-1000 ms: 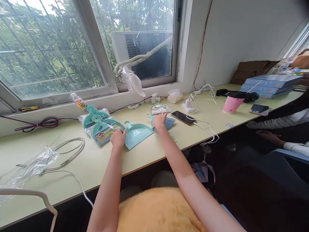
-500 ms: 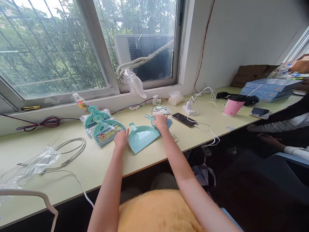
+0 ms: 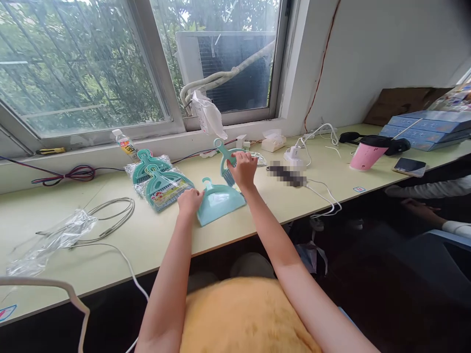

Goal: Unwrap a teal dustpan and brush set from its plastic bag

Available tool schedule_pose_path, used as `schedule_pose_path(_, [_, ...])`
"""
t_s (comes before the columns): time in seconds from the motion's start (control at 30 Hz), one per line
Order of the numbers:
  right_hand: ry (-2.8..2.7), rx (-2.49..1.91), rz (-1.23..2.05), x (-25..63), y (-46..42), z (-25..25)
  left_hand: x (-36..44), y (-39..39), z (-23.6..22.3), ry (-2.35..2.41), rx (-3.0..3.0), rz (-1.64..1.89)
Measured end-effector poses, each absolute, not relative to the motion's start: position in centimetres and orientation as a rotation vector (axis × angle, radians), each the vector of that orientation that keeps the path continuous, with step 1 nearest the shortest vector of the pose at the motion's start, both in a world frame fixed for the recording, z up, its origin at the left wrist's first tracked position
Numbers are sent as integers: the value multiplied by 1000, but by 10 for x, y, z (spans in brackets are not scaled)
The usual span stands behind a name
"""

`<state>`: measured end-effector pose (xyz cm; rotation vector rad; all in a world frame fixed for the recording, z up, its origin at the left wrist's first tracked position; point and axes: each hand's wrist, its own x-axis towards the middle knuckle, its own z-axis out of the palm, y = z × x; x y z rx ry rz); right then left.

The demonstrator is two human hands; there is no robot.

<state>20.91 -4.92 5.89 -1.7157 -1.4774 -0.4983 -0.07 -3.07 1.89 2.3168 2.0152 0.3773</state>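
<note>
A light teal dustpan (image 3: 222, 203) lies on the table in front of me, its hooked handle pointing toward the window. At its left edge my left hand (image 3: 189, 201) is closed, with the thumb against the rim. My right hand (image 3: 244, 169) is wrapped round a matching hand brush (image 3: 225, 169), held above the far side of the dustpan. The brush stands upright, its ring handle up and its bristles down; my fingers hide its right part. Just left of my left hand are wrapped dustpan-and-brush sets (image 3: 167, 190) in clear plastic.
A bottle (image 3: 124, 143) stands behind the sets. Coiled cable (image 3: 117, 215) and plastic wrap (image 3: 55, 240) lie left. A charging phone (image 3: 289, 175), a power adapter (image 3: 293, 156), a pink cup (image 3: 368, 154) and blue boxes (image 3: 423, 131) are to the right. Another person's sleeve (image 3: 434, 189) shows at far right.
My right hand has lifted the brush off the table and turned it upright, handle up. My left hand stays by the dustpan's left edge. The view has shifted slightly.
</note>
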Motion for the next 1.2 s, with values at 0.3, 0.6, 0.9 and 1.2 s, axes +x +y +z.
schedule_pose_path(0.3, [-1929,-1952,-103,196,-47,61,4,-35,18,1851,2293,393])
schedule_pose_path(0.6, [-2082,-2003,22,193,-41,44,5,-35,13,1299,2269,510])
schedule_pose_path(0.9, [-2140,-1870,186,192,-44,41,0,-31,5,1569,2869,760])
schedule_pose_path(1.2, [-2131,-1650,325,201,-30,26,18,-34,10,1575,3113,408])
